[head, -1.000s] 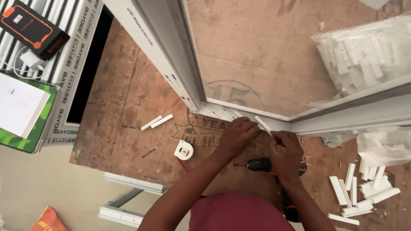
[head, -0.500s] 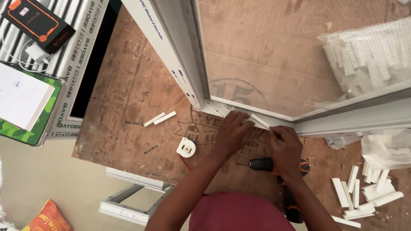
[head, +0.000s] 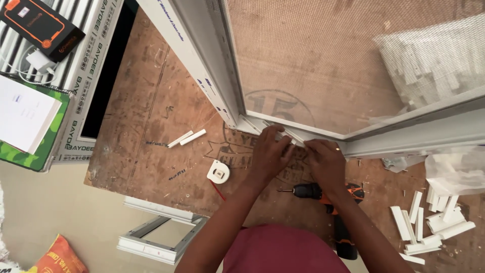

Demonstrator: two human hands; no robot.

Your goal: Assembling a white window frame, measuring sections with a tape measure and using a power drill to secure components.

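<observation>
While both sets of fingertips are pinched down at the bottom corner of the white window frame (head: 222, 96), it looks like the fitting step is what's in hand, i.e. pressing a thin white strip (head: 288, 135) into the frame's inner edge next to the mesh screen (head: 328, 65). Left hand (head: 270, 154) has its fingers curled close, tips on the strip near the corner; right hand (head: 327, 161) is curled over too, fingers bent onto the frame rail, but can't tell exactly what it's gripping bc the knuckles hide it. Strip sits right along the frame corner, touching both hands. Just below the wrists a cordless drill (head: 323, 194) lies on the plywood bench (head: 151, 126), w/ a small white tape measure (head: 218, 172) near the left forearm and a pile of white offcuts (head: 429, 225) off to the right. IMO next move needs even pressure along the strip so it seats flush w/o kinking.
</observation>
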